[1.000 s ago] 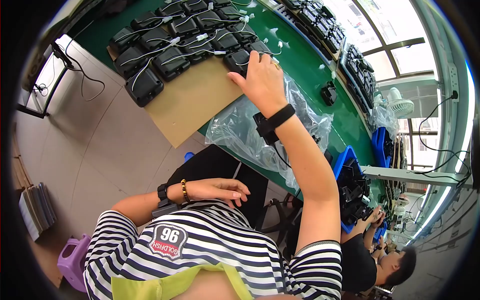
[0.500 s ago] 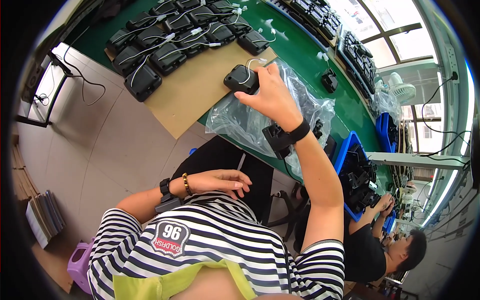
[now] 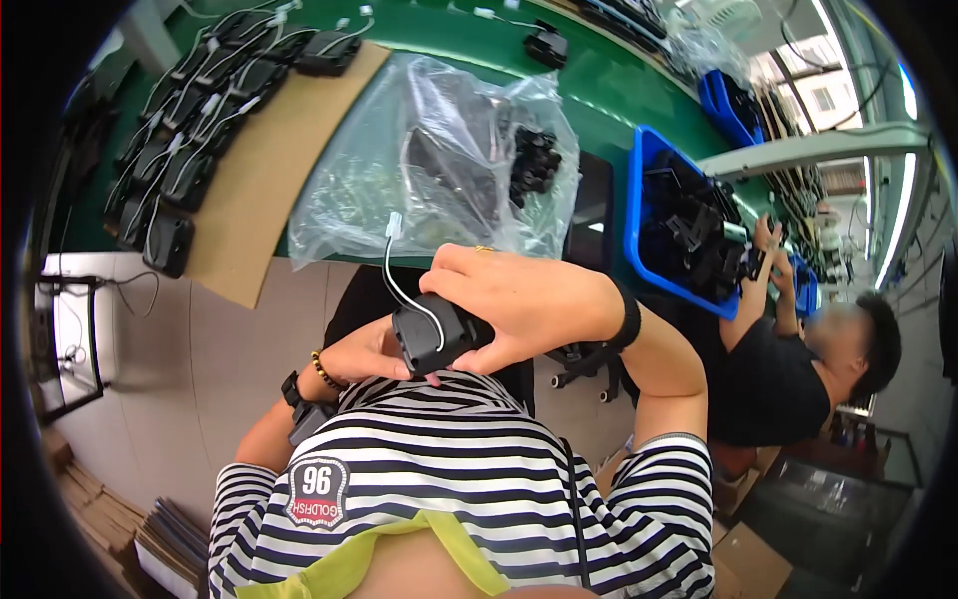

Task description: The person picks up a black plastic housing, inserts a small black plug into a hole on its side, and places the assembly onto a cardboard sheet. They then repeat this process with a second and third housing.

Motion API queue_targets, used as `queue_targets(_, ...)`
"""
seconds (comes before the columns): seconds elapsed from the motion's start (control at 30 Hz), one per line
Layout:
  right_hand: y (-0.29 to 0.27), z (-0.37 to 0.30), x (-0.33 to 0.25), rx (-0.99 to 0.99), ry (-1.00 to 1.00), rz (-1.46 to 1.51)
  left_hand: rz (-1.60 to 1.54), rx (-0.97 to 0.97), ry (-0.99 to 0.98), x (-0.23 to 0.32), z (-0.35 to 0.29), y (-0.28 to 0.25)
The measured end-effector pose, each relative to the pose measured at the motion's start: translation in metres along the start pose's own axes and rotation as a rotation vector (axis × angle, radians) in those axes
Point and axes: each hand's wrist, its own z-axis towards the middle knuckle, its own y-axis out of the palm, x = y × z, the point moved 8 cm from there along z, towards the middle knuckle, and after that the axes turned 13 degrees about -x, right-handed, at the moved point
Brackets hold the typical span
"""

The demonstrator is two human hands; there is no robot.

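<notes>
In front of my striped shirt I hold a small black plastic box [image 3: 429, 335] with a white cable. The cable curves up off its top and ends in a small white plug [image 3: 394, 226]. My right hand [image 3: 534, 304] grips the box from the right, its fingers bent over the top edge. My left hand [image 3: 361, 354] takes it at the left side, thumb against the case and fingertips partly hidden underneath. A clear plastic bag [image 3: 349, 185] lies flat on the table just beyond, with small black parts [image 3: 535, 165] in it.
Rows of similar cabled boxes [image 3: 190, 175] cover part of a cardboard sheet [image 3: 249, 205] at left on the green table [image 3: 469, 48]. One more black unit [image 3: 547, 45] sits at the far side. A blue bin [image 3: 636, 215] of black parts stands right, beside a co-worker [image 3: 773, 384].
My right hand has lifted the black box off the cardboard and brought it toward my body. My left hand has come up from my lap to hold it too. The view has turned right.
</notes>
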Motion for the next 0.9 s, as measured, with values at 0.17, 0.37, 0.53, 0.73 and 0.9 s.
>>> queue_targets(0.17,0.025,-0.019,0.015,-0.042,-0.047,0.026,-0.088,-0.087,-0.123,-0.018,0.025,0.009)
queue_targets(0.37,0.057,-0.028,0.013,-0.159,-0.092,-0.057,0.08,0.083,-0.253,-0.026,0.038,-0.006)
queue_targets(0.53,0.057,-0.046,0.013,-0.096,-0.104,-0.062,0.207,0.033,-0.379,-0.036,0.045,-0.008)
queue_targets(0.73,0.01,-0.112,0.025,0.247,-0.007,-0.048,0.165,0.021,-0.293,-0.026,0.057,0.008)
queue_targets(0.9,-0.046,-0.214,0.063,0.779,0.577,-0.213,0.034,0.161,-0.235,-0.027,0.057,0.012)
